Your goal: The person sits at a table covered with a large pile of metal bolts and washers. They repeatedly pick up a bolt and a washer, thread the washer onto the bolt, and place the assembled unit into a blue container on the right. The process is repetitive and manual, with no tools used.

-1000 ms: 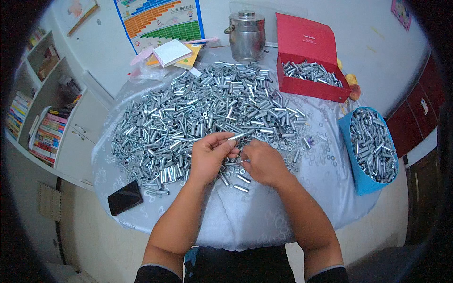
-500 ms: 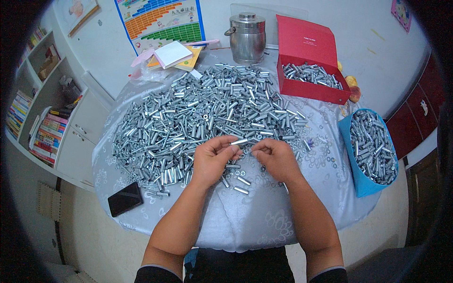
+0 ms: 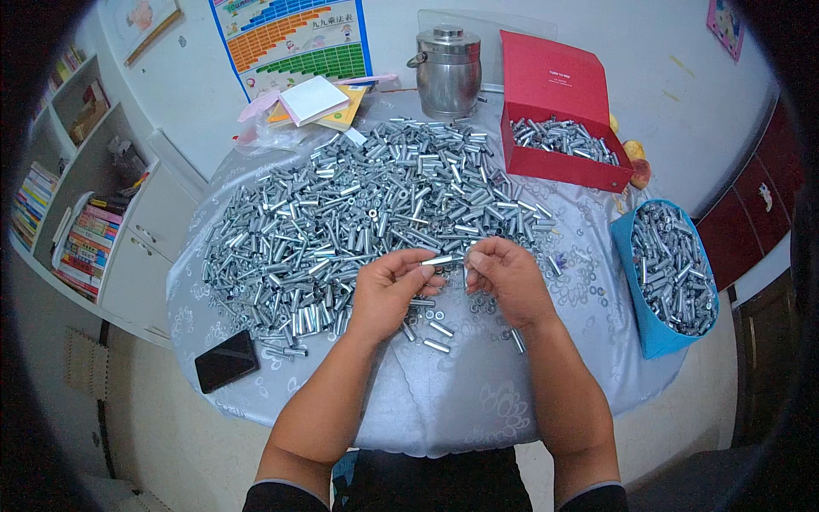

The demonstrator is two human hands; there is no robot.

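My left hand [image 3: 391,288] pinches a short shiny metal tube [image 3: 438,260] between thumb and fingers, its free end pointing right. Close by that end is my right hand [image 3: 505,275], with thumb and fingertips pressed together. A sliver of silver shows at these fingertips, too small to make out. Both hands are over the near edge of a wide heap of metal tubes, bolts and washers [image 3: 358,205]. Below them, a few loose tubes [image 3: 436,345] and nuts lie on the silvery tablecloth [image 3: 426,401].
A black phone [image 3: 226,361] lies at the left edge. At the right stand a blue container [image 3: 627,282] and an open red box [image 3: 567,169], both holding metal pieces. A steel pot [image 3: 449,77] and notepads [image 3: 316,98] are at the back, with a bookshelf [image 3: 128,205] far left.
My right hand has moved slightly up and right, its fingertips now pressed together near the tube's end. My left hand and the tube have shifted slightly right.
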